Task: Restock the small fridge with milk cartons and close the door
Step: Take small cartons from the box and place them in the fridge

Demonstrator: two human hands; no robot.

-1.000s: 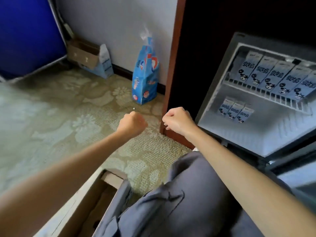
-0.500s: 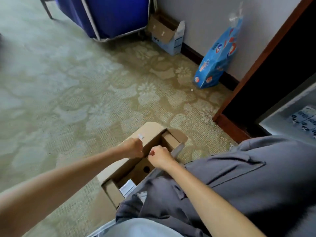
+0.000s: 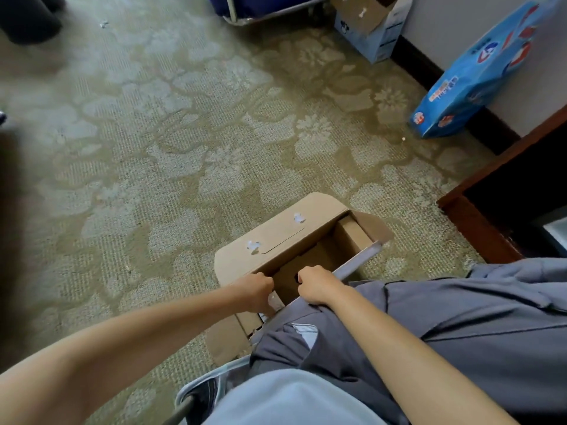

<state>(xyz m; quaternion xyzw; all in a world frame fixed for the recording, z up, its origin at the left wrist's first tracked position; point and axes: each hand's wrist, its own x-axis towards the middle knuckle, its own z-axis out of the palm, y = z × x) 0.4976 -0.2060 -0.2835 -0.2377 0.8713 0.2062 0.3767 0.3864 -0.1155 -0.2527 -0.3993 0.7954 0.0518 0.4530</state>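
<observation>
Lower centre of frame: left hand [image 3: 256,288] and right hand [image 3: 316,285], both curled into the open cardboard box [image 3: 276,237]; grip contents impossible to tell. Sliver of fridge [image 3: 556,233] at right edge.

Two hands [image 3: 256,290] [image 3: 316,285], seemingly two boxes [image 3: 277,237] [image 3: 372,32]
</observation>
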